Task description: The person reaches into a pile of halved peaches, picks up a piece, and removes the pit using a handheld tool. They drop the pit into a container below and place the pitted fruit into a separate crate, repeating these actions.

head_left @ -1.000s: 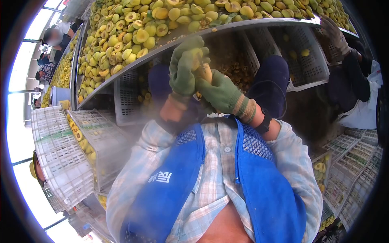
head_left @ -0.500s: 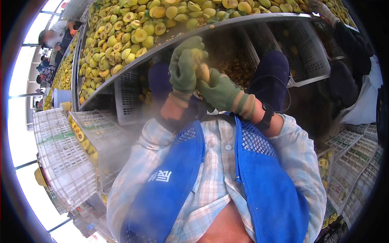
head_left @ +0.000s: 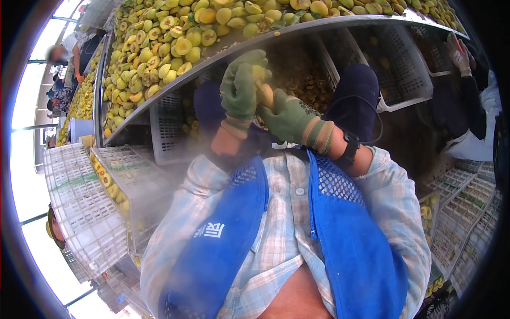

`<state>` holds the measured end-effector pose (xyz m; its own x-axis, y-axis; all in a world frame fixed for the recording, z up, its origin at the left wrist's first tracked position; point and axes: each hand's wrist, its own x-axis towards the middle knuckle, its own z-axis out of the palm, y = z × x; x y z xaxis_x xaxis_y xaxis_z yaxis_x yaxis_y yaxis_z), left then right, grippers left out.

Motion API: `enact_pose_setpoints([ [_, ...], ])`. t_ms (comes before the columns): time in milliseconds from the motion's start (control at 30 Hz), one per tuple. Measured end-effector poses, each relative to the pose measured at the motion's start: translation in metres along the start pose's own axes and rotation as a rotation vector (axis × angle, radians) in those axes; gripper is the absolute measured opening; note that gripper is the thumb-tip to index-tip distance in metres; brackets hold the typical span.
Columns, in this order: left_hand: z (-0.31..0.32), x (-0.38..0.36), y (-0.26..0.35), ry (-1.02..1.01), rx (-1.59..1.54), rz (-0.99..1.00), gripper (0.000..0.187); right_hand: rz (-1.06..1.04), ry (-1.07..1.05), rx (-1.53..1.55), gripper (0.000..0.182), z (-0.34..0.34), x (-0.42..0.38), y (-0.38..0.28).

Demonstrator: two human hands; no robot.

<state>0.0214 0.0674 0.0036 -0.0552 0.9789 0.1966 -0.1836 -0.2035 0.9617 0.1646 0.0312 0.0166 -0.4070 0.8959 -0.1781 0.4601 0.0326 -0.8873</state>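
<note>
My left hand [head_left: 241, 93], in a green knitted glove, is closed round a yellow-green plum-like fruit [head_left: 258, 73]. My right hand [head_left: 289, 118], gloved alike and with a dark watch at the wrist, grips a small tool with a tan handle [head_left: 266, 95]. The tool's upper end meets the fruit, and its tip is hidden there. Both hands are close together in front of my chest, just below the metal edge of the sorting table [head_left: 228, 56]. Halved fruits [head_left: 154, 53] are heaped on that table.
Below the table stand a white crate [head_left: 170, 127] at left and a grey crate [head_left: 398, 69] at right. Dark pits or scraps [head_left: 305, 87] lie between my knees. Stacked crates [head_left: 79, 196] flank me. A co-worker's gloved hand [head_left: 461, 56] is at right; another person [head_left: 74, 50] stands far left.
My hands stay nearly in place, still holding the fruit and the tool. The right-hand co-worker's glove has come down and away from the table edge. The far-left person's arm has lowered.
</note>
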Motion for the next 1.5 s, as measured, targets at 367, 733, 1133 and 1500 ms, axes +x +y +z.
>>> enact_pose_setpoints([
  [367,-0.001,0.011,0.019,-0.150,-0.223,-0.320,0.040,-0.142,0.126,-0.283,0.036,-0.003,-0.002,0.005],
  [733,0.006,0.003,0.008,0.016,-0.331,-0.332,0.039,0.006,-0.052,-0.152,0.032,-0.009,-0.009,-0.010],
  [1133,-0.013,0.011,0.017,-0.195,-0.295,-0.495,0.042,0.085,-0.135,0.025,0.042,-0.008,-0.007,-0.016],
  [1500,-0.012,0.010,0.020,-0.180,-0.274,-0.239,0.056,0.227,-0.398,0.704,0.031,-0.028,0.005,-0.026],
])
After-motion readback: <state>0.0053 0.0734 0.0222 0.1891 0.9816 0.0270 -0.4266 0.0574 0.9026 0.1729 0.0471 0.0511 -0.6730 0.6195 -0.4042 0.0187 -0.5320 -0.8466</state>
